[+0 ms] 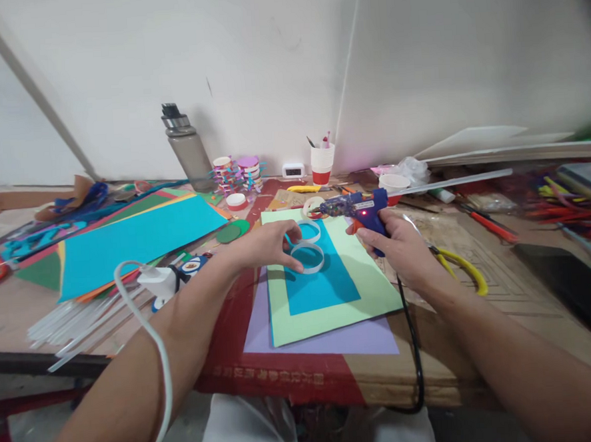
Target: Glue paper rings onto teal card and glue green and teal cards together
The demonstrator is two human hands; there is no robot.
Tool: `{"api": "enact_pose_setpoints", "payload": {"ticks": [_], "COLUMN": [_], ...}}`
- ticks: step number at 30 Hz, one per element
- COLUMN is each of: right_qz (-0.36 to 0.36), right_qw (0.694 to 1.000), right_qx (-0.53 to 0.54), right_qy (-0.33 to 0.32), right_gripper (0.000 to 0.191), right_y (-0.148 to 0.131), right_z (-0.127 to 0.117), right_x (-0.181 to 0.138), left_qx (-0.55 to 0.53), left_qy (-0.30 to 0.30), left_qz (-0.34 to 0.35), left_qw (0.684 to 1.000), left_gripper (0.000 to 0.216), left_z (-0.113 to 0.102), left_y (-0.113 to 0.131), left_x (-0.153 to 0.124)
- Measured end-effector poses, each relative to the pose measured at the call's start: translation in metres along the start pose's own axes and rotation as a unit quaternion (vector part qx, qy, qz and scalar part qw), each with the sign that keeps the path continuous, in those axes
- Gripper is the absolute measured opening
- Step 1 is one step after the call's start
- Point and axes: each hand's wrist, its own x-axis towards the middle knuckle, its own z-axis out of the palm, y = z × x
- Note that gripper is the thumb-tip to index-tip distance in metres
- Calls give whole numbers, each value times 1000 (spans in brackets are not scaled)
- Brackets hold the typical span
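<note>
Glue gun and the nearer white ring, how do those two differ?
Colour: the glue gun is mostly dark blue, while the nearer ring is plain white.
Shape: the glue gun has a bulky body with a glue stick sticking out behind, while the nearer ring is a thin, open round band.
Size: the glue gun is larger than the nearer ring.
Shared: each is at a grip, right and left respectively.

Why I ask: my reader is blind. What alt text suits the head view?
A person's right hand holds a blue glue gun while the left hand is at two white rings over stacked coloured paper. Behind, a bottle and cup stand near the wall.
</note>
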Motion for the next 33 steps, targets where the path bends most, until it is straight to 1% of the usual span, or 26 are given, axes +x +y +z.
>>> {"api": "enact_pose_setpoints", "payload": {"ticks": [2, 4, 6, 8, 10, 13, 16, 18, 22, 26, 30, 33], "right_qz": [1, 5, 9, 12, 13, 12, 13, 15, 16, 20, 24, 20], "right_qw": [1000, 1000, 999, 999, 999, 999, 999, 1000, 1000, 1000, 999, 999], "right_qx": [14, 26, 35, 41, 48, 50, 37, 15, -22, -13, -19, -30], "right_qy": [-1, -3, -1, 5, 11, 12, 10, 6, 1, 5, 10, 12], "right_gripper": [25, 25, 26, 26, 27, 28, 28, 27, 27, 30, 30, 30], "right_y": [0, 1, 1, 1, 1, 1, 3, 5, 7, 9, 8, 7], "right_z": [0, 1, 1, 2, 2, 3, 3, 2, 0, 1, 3, 3], "right_x": [0, 1, 1, 2, 2, 3, 4, 5, 6, 7, 6, 6], "left_qx": [-5, -11, -15, -12, 0, 36, 73, 90, 101, 94, 73, 61], "left_qy": [26, 78, 134, 166, 162, 133, 98, 89, 96, 110, 138, 118], "left_qz": [-1, -6, -6, -4, -9, -25, -36, -36, -42, -51, -42, -46], "left_qw": [1000, 997, 991, 986, 987, 990, 992, 991, 989, 988, 987, 990], "left_gripper": [51, 38, 33, 29, 31, 40, 47, 47, 46, 42, 50, 52], "left_z": [-3, -4, -3, 2, 8, 15, 19, 21, 22, 24, 26, 29], "left_y": [0, -2, -6, -11, -17, -25, -29, -30, -33, -31, -23, -21], "left_x": [1, 3, 6, 10, 13, 15, 16, 16, 17, 18, 19, 19]}}
